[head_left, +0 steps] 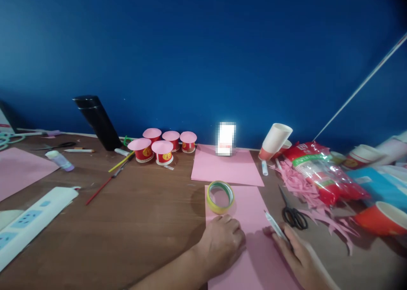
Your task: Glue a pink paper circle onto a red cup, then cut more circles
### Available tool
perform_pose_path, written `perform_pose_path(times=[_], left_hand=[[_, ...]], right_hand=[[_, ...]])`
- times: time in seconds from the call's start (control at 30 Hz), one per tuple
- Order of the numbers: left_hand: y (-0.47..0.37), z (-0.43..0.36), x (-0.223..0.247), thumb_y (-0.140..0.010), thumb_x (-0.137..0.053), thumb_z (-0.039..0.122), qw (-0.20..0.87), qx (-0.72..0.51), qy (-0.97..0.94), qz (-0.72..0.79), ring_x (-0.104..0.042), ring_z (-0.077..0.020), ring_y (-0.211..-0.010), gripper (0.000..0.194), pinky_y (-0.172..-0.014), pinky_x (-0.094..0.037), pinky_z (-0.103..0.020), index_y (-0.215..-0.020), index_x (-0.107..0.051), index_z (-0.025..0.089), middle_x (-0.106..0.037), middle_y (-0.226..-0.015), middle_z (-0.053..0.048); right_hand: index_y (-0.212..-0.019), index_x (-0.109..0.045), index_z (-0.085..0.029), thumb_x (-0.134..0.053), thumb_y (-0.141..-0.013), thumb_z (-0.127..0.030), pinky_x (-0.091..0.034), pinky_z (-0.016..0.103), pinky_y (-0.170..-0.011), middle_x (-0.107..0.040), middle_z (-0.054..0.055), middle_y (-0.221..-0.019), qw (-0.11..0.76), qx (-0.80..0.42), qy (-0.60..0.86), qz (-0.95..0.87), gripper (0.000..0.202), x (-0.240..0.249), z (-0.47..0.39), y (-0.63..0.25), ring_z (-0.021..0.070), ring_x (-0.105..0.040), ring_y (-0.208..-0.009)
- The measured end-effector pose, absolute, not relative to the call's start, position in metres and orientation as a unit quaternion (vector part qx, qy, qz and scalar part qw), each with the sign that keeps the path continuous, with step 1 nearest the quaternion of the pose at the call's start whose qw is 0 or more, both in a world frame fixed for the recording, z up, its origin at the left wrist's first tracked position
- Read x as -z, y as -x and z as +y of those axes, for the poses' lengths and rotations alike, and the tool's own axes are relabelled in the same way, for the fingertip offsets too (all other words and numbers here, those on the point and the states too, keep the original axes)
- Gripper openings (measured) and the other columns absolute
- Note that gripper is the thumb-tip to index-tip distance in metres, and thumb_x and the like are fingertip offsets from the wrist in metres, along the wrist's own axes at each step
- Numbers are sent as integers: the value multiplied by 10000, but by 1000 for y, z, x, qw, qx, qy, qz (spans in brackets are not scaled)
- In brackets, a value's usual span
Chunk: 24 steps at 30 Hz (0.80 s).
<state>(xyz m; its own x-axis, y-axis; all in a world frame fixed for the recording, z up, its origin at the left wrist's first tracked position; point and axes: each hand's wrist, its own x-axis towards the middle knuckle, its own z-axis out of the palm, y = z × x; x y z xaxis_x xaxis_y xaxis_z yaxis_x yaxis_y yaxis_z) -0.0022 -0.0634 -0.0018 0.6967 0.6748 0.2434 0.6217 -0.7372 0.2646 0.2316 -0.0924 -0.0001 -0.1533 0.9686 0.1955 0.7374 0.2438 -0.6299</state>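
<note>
A pink sheet of paper [235, 277] lies on the table in front of me. My left hand [222, 244] rests on it with the fingers curled in, and what is under them is hidden. Just beyond its knuckles is a roll of yellow-green tape [210, 199] at the sheet's far end. Over the sheet's right edge, my right hand [297, 249] grips a white marker pen [274, 223], whose narrow tip points away from me. Black-handled scissors [294, 218] lie to the right of that hand.
More pink sheets [227, 171] lie behind. Several red cups with pink paper discs [162, 148] stand back left, near a black flask [100, 124]. A power strip [38, 222] is at left. On the right are paper scraps [302, 184], a red packet [318, 167] and paper cups [276, 139].
</note>
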Motion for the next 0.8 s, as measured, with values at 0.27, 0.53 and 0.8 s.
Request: perform_pose_path(times=[0.27,0.53,0.8], left_hand=[[6,-63,-2,-811,-450,368,83,-153,-927,333,-479,-190,-777,211,-610,-397,-307,-787,-550,184,-559,-791,-35],[6,-63,3,-843,-401,337,58,-190,-926,321,-473,-189,-771,226,-631,-396,-320,-809,-540,161,-560,-821,-45],[7,-62,1,-833,-411,331,65,-177,-928,322,-464,-189,-759,214,-619,-394,-317,-817,-536,158,-552,-817,-57]], right_hand=[[-884,-517,-188,-422,-850,-327,-452,217,-553,-573,3,-656,274,-205,584,-736,172,-29,-60,-191,146,-544,-584],[-978,-548,-184,-455,-836,-305,-438,213,-650,-605,13,-790,253,-272,529,-763,208,-49,-38,-143,152,-558,-701],[-947,-563,-162,-453,-824,-318,-397,200,-539,-526,-22,-637,270,-286,539,-745,227,-48,-42,-145,120,-463,-561]])
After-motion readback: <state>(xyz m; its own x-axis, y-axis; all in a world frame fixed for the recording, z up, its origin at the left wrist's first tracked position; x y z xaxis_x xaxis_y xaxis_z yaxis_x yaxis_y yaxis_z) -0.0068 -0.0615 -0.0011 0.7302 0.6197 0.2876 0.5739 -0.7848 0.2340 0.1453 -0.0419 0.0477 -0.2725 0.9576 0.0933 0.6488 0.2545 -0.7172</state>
